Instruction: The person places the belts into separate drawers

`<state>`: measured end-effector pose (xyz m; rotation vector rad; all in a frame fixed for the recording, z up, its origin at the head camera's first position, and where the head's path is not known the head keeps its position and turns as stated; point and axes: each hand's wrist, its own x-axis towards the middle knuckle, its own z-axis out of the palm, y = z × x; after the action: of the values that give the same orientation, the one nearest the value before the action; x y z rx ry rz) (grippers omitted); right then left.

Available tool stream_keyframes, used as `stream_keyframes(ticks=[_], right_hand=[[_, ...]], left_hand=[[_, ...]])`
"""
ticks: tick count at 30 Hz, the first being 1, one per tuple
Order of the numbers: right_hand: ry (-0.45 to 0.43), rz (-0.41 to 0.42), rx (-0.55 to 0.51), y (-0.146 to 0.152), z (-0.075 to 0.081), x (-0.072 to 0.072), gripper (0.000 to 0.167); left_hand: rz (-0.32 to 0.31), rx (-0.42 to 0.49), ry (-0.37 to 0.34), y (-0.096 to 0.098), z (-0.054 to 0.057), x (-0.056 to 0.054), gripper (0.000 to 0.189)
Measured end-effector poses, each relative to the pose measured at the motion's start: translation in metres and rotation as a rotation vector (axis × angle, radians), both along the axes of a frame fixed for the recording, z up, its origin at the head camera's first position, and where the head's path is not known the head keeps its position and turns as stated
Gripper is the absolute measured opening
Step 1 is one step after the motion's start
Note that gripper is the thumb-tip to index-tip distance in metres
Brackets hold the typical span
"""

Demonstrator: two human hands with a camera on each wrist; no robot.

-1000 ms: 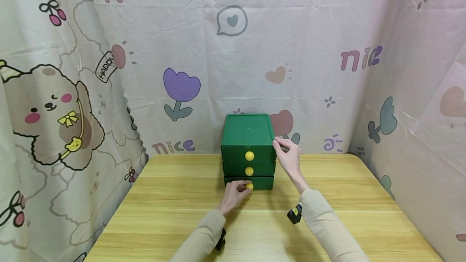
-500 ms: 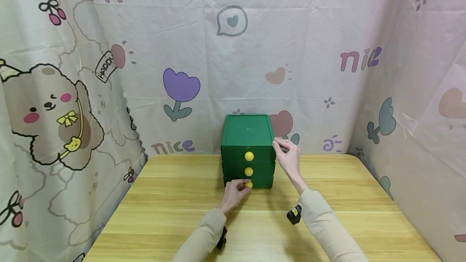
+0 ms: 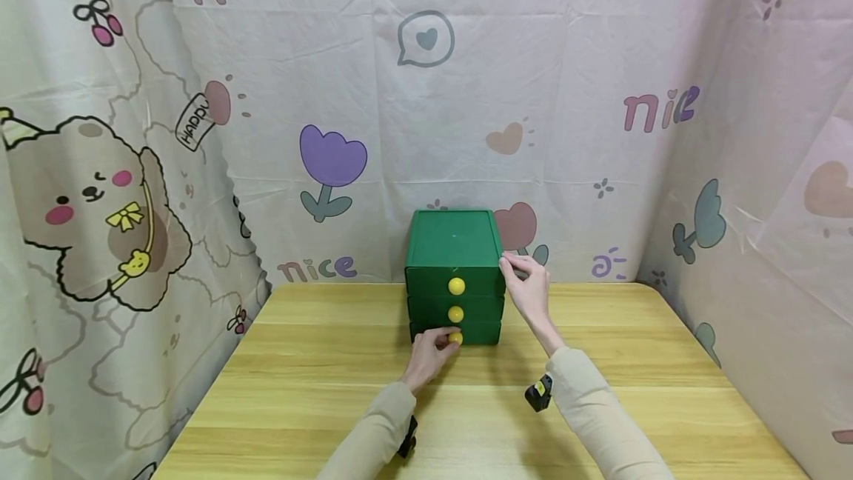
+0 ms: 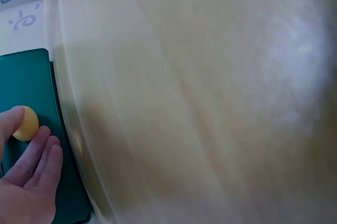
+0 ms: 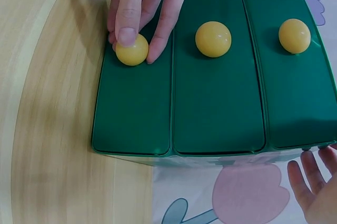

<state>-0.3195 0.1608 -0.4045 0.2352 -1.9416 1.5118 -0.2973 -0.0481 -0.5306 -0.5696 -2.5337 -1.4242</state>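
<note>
A green chest [image 3: 456, 237] of three stacked drawers, each with a round yellow knob, stands near the back of the table. My left hand [image 3: 429, 355] pinches the lowest knob [image 5: 132, 50] between thumb and fingers, as the right wrist view shows closely. The bottom drawer [image 5: 131, 113] lies flush with the middle drawer [image 5: 218, 113] and the top drawer [image 5: 303, 95]. My right hand [image 3: 529, 291] touches the chest's upper right side near the front corner, its fingers [image 5: 300, 184] mostly straight in the right wrist view.
A light wooden table [image 3: 320, 391] carries the chest. Printed cloth [image 3: 573, 95] hangs close behind it and along both sides. Each wrist wears a small black camera [image 3: 538, 393].
The bottom drawer, slightly out one second ago, has slid back in, with my left hand on its knob moving along. Over the last half second little differs; my right hand stays put.
</note>
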Motion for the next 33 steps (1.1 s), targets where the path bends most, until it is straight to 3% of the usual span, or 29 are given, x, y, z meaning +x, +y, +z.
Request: stream_keyframes(ticks=[13,21,25,28,33], right_hand=[[-0.011,-0.001,-0.008,-0.003,0.003,0.001,0.02],[-0.04,0.009,0.023,-0.007,0.022,0.026,0.024],[-0.064,-0.014,0.011,0.003,0.003,0.011,0.026],[-0.108,-0.035,0.026,0.014,-0.014,-0.001,0.03],[-0.167,-0.07,0.084,0.033,-0.033,-0.004,0.033]], left_hand=[[-0.036,0.014,-0.003,-0.004,-0.001,0.001,0.029],[-0.098,-0.017,0.034,-0.015,-0.002,0.005,0.034],[-0.1,-0.06,0.076,-0.033,0.001,0.007,0.033],[-0.064,-0.075,0.069,-0.05,0.004,0.009,0.031],[0.028,-0.041,0.02,-0.082,0.013,0.01,0.031]])
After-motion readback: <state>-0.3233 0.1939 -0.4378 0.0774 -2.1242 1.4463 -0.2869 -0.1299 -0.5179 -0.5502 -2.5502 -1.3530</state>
